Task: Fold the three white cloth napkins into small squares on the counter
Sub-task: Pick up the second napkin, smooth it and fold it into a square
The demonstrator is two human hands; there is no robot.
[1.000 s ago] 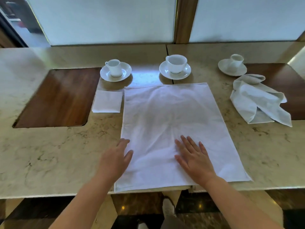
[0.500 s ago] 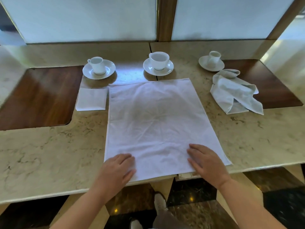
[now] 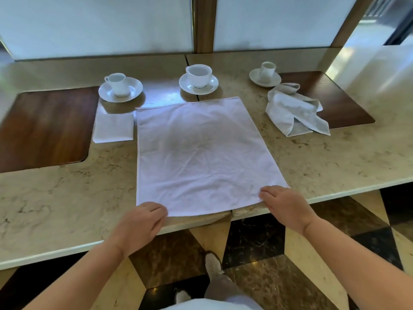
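A large white napkin (image 3: 196, 157) lies spread flat in the middle of the marble counter (image 3: 67, 198), its near edge at the counter's front rim. My left hand (image 3: 140, 224) curls over its near left corner. My right hand (image 3: 286, 206) curls over its near right corner. A second napkin (image 3: 113, 128), folded into a small square, lies just left of the flat one. A third napkin (image 3: 292, 110) sits crumpled at the right, partly on a wooden inset.
Three white cups on saucers stand along the back: left (image 3: 118, 85), middle (image 3: 199, 73), right (image 3: 267, 70). Dark wooden insets (image 3: 44, 126) (image 3: 339, 101) are set into the counter at both sides. White wall panels close the back. Below the front rim are the floor and my shoes.
Both hands have slid back along the flat napkin from its lower middle to its two near corners and curled over them. The camera view has shifted to the right.
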